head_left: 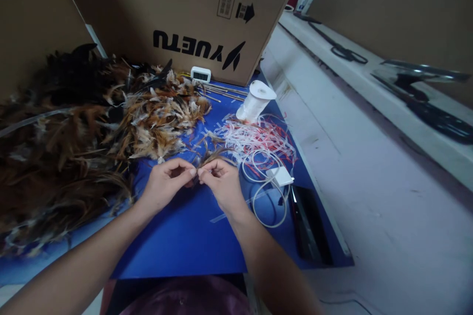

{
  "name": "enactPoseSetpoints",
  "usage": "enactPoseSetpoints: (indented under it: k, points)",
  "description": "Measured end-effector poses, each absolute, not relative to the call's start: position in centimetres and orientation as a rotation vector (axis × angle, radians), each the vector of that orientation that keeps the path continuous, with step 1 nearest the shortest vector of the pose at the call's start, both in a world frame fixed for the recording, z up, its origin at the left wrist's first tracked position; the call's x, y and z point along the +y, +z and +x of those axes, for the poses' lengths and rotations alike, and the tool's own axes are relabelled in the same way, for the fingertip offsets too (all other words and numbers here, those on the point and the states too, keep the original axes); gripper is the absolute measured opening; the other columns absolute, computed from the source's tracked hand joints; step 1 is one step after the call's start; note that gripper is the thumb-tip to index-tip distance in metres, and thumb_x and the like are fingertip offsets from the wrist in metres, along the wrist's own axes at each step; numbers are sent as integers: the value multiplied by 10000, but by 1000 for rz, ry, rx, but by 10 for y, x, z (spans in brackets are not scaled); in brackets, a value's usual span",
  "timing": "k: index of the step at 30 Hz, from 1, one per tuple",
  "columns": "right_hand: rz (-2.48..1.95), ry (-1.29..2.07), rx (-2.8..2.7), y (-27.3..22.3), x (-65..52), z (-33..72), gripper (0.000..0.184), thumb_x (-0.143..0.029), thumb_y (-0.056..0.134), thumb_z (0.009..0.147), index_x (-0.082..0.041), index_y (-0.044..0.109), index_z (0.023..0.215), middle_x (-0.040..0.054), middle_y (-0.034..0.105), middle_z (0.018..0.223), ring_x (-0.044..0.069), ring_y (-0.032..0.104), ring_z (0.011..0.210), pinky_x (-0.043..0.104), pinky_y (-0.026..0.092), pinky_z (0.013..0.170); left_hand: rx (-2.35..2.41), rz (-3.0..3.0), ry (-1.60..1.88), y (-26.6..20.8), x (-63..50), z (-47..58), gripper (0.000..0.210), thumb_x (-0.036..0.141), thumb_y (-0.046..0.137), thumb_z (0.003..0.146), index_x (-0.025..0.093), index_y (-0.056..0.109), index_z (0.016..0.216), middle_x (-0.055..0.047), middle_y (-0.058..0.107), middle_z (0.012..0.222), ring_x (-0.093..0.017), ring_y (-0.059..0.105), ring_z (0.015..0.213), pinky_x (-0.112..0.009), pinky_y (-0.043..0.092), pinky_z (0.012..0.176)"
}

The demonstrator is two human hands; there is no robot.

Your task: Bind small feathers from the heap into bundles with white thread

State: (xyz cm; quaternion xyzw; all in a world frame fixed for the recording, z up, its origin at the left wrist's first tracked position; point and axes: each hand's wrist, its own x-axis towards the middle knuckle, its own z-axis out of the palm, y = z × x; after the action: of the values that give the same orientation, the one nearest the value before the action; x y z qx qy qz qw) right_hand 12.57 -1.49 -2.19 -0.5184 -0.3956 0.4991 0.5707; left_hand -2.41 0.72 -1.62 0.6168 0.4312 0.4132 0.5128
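Note:
Over the blue tabletop (185, 241), my left hand (168, 179) and my right hand (219, 182) meet fingertip to fingertip. Both are closed in a pinch. Brown feathers (212, 156) stick out beyond the fingers, apparently held by the quills in my right hand. What my left fingertips pinch is too small to make out. A big heap of brown, black and cream feathers (155, 128) lies to the left of my hands. Beyond my right hand is a tangle of white and red plastic strips (258, 138).
A white spool (256, 101) stands behind the strips. A white charger (281, 176) with a coiled cable and a black phone (310, 226) lie at right. A small digital display (200, 75) stands before a cardboard box (177, 5). Scissors (343, 51) rest on the ledge.

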Motion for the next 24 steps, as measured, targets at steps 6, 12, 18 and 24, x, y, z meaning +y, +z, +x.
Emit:
enactPoseSetpoints:
  k: [6,12,18,24]
  points:
    - [-1059,1437,-798,-17,-13,133,120,-148,726,590,-165,607,592,-41,622,542,84,548,483,222,442,519,918,1458,991,-14,9,-24,110,260,702,785,151,696,773,3,646,661,-89,580,542,-201,478,541]
    - [-978,1657,-738,-11,-14,140,158,-169,771,573,-155,614,585,-39,619,532,82,558,471,221,435,516,770,1304,901,-14,9,-24,96,244,680,815,149,686,802,1,630,661,-83,572,532,-205,489,531]
    - [-905,1733,-720,-14,-12,140,220,-221,828,575,-149,621,593,-36,607,523,83,561,480,219,437,517,775,1517,1013,-17,8,-22,84,223,650,835,152,683,803,-5,601,728,-65,538,495,-199,464,474]
    - [-893,1784,-641,-15,-14,137,205,-220,821,591,-155,629,618,-30,624,546,81,558,481,212,448,517,889,2087,1331,-18,7,-24,69,153,655,821,179,715,842,-39,644,836,-123,625,736,-217,522,619]
